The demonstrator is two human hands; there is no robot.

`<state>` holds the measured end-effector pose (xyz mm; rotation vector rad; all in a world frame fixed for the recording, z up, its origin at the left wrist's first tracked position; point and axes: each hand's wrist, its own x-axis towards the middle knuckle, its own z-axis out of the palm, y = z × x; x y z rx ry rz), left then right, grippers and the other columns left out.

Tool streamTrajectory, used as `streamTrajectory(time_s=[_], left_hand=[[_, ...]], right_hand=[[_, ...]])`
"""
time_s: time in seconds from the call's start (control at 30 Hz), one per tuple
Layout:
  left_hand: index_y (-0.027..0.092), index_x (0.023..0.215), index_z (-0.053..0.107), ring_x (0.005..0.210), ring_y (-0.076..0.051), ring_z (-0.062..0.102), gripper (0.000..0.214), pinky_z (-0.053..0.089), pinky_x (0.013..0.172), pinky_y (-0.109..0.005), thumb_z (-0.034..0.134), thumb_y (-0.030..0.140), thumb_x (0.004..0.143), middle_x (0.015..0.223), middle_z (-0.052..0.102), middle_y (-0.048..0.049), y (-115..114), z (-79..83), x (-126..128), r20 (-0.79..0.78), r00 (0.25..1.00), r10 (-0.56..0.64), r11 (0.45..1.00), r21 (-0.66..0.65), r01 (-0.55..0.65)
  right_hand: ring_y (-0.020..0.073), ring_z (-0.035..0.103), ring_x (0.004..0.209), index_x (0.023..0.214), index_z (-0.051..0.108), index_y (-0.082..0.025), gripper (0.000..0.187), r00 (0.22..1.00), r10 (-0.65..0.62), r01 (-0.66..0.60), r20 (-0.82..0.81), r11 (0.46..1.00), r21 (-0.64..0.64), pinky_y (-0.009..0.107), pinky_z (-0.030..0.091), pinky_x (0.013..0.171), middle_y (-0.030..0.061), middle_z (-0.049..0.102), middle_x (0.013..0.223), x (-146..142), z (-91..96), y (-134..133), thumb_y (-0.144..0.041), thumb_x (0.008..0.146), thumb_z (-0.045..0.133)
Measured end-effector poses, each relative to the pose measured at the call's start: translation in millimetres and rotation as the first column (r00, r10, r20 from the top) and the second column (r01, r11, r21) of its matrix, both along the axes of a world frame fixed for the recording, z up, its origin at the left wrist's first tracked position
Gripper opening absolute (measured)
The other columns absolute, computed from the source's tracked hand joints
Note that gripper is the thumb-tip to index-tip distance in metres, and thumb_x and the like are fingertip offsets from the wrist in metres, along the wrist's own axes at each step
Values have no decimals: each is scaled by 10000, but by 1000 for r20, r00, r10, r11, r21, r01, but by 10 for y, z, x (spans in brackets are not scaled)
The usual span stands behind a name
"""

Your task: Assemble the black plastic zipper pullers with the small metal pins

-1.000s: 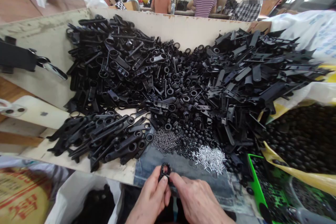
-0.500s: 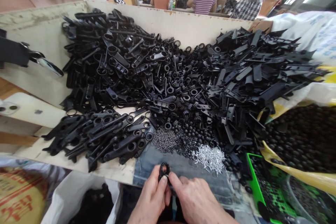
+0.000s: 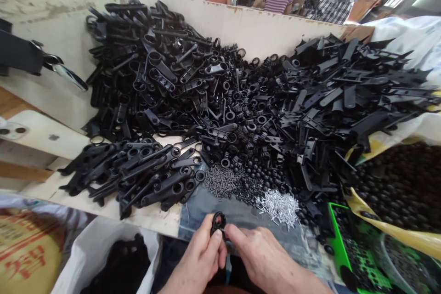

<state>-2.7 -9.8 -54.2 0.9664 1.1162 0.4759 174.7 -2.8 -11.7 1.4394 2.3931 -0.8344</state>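
My left hand (image 3: 200, 252) is closed around a black plastic part with a ring-shaped end (image 3: 215, 226), the ring pointing up. My right hand (image 3: 260, 252) comes in from the right with curled fingers, its fingertips at the side of the ring. Whatever they pinch is too small or hidden to make out. Both hands are over the front edge of a dark cloth (image 3: 237, 211). On the cloth behind them lie a pile of silver pins (image 3: 278, 207), a heap of small grey pieces (image 3: 220, 182) and small black pieces (image 3: 248, 185).
Long black ring-ended parts (image 3: 144, 174) lie in rows at left. Loose black parts (image 3: 179, 64) heap up behind. A phone (image 3: 51, 138) leans at left; a white sack (image 3: 81, 257) stands below. Right are a green basket (image 3: 339, 243) and a bag of black balls (image 3: 406, 183). People sit beyond.
The camera view has shifted slightly, moving the scene a little to the right. My left hand still holds the ring-ended part; my right fingertips have drawn slightly back from the ring's face.
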Motion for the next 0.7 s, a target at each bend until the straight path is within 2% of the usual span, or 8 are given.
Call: streamTrajectory(time_s=[0.13,0.33,0.5,0.57,0.63,0.7], left_hand=[[209,1209,515,442,-86,349,532,261,414,-201,419,671,964,627,553,58,14,34,-6,-21,999,-27,1000,3,27],[213,1230,565,444,-103,355,523,317,450,-223,464,648,958,602,559,50,-10,14,-15,1,1000,21,1000,20,-21],[218,1229,595,488,-131,413,496,347,488,-239,539,617,940,598,581,33,-51,3,-15,-11,996,91,996,-13,-91],[223,1221,608,518,-147,449,472,386,535,-250,557,596,938,597,584,34,-70,-2,-9,2,993,117,993,4,-117],[225,1216,623,555,-164,481,438,423,601,-269,567,563,943,597,587,33,-90,-13,-4,-4,991,136,989,63,-135],[228,1213,643,594,-183,511,409,447,666,-290,575,530,946,601,595,25,-111,-33,0,-28,987,158,981,118,-154]], right_hand=[[220,761,744,1058,562,-219,363,999,26,-26,19,1000,7,292,308,557,17,790,920,16,14,24,36,802,537],[211,731,715,1081,558,-226,374,997,71,-72,23,996,43,294,326,573,20,777,918,39,-15,-1,13,793,554],[237,719,655,1102,561,-217,340,996,84,-86,26,993,86,300,352,561,33,768,845,49,-22,-11,-56,803,575],[238,724,643,1054,580,-214,260,998,65,-65,-8,997,46,295,356,540,33,771,823,35,45,39,-102,820,596],[238,731,648,996,607,-217,148,999,13,-14,-34,999,-47,285,369,528,32,776,810,0,150,110,-182,855,636],[248,742,674,964,634,-220,130,998,-45,39,-33,988,-150,282,397,540,38,782,819,-54,247,169,-296,874,688]])
